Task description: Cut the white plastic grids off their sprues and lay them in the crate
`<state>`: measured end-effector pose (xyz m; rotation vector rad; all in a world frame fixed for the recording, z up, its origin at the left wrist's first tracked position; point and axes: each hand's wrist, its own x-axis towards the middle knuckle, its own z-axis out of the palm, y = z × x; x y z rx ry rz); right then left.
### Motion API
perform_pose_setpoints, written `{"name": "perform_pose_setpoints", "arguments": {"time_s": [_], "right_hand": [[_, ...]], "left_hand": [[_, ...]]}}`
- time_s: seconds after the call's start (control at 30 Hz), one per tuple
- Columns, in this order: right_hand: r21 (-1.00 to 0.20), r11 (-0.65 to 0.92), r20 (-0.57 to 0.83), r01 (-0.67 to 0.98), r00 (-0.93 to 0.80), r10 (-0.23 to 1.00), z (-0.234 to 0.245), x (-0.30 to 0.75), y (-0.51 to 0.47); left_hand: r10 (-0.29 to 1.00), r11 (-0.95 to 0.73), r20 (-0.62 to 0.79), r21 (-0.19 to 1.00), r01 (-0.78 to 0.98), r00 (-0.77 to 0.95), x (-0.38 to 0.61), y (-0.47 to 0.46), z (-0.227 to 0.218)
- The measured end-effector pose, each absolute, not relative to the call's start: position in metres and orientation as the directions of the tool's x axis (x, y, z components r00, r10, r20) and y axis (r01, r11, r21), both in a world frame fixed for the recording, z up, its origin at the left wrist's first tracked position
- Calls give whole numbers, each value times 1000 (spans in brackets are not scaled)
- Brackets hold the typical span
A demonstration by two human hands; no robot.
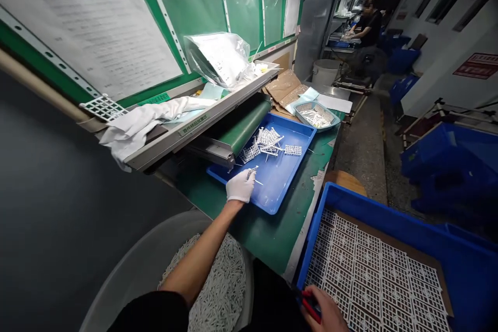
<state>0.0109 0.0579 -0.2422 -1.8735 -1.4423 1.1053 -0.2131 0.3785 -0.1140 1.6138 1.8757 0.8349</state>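
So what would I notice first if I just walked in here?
Probably the white-gloved left hand in the middle, pinching a small white piece over the blue tray, near a pile of white plastic grids. Next, the big blue crate at lower right, lined with white grid sheets, where the bare right hand grips a red tool.

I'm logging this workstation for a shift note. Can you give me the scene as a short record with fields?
left hand: white-gloved, pinching a small white plastic piece over the blue tray
right hand: bare, gripping a red-handled tool beside the blue crate
tray contents: loose white grid pieces
crate contents: flat white grid sheets on cardboard
grey tub: heaped small white bits, under the left forearm
background: another person at a far bench
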Motion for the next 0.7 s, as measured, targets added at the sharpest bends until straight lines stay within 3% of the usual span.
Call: {"name": "perform_pose_setpoints", "arguments": {"time_s": [0.13,0.23,0.3,0.4,0.5,0.7], "right_hand": [[-780,-249,-311,575,-10,950,-236,16,59],[-767,-143,-201,625,-22,979,-204,9,61],[-742,-7,-46,670,-41,998,-170,-10,63],[-628,237,208,741,-134,969,-118,-56,65],[-458,358,358,814,-200,912,-86,-106,60],[-297,538,413,789,-402,818,-76,-171,42]], "left_hand": [[978,99,-31,939,330,-206,-233,297,-99],[969,129,-112,989,66,-218,-247,230,-86],[956,172,-218,959,-227,-197,-256,189,-76],[938,160,-309,789,-593,-157,-273,135,-63],[931,136,-320,749,-649,-174,-294,88,-53],[924,84,-325,690,-719,-203,-342,21,-53]]}}
